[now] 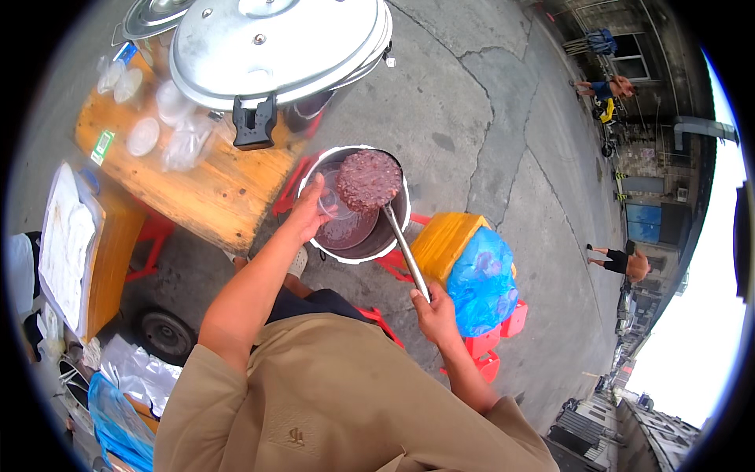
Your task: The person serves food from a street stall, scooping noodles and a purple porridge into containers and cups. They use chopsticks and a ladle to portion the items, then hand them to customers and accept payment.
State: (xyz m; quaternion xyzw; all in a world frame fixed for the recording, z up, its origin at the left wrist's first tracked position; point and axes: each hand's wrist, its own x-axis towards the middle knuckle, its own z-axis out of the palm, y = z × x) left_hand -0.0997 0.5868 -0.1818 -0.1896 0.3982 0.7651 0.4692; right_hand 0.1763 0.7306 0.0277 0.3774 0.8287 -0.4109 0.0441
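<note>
My right hand [435,311] grips the metal handle of a ladle [403,248]. Thick reddish-purple porridge [370,179] heaps the ladle's bowl. In my left hand [307,211] is a clear plastic cup [334,200], held close beside the ladle; how full it is I cannot tell. Both are over a deep round pot [407,219] with a pale rim. More of the purple porridge lies inside the pot, partly hidden by the ladle and the cup.
On my left stands a wooden table [236,197] with plastic lids [143,137] and bags [187,144]. A large metal pot lid [277,53] with a black handle is beyond. To the right, a blue plastic bag [482,283] covers a yellow-taped box [446,245] near red stools [485,348].
</note>
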